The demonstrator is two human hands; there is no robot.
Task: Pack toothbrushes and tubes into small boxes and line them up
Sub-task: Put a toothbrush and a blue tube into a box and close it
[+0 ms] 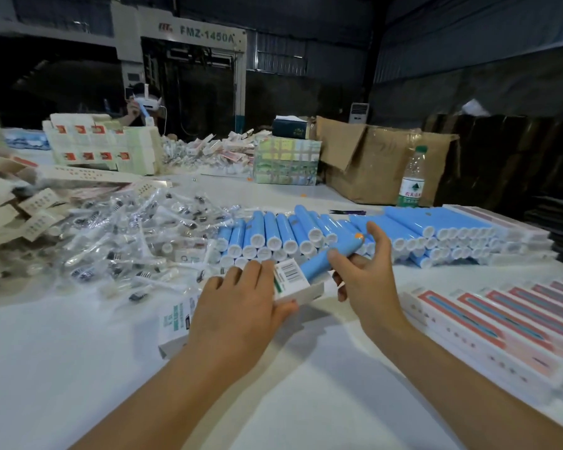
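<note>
My left hand (241, 303) grips a small white box (293, 280) with a barcode and green print, its open end facing right. My right hand (368, 271) holds a blue tube (332, 254) with an orange tip, the tube's lower end at the box's open mouth. Behind them lies a stacked pile of blue tubes (403, 235) with white caps. A heap of bagged toothbrush heads (127, 241) covers the table to the left. Rows of packed pink and white boxes (501, 326) lie lined up at the right.
A cardboard carton (371, 164) and a water bottle (411, 180) stand at the back right. Stacks of flat boxes (101, 144) sit at the back left, with a person beyond them. The white table (78, 368) stretches in front.
</note>
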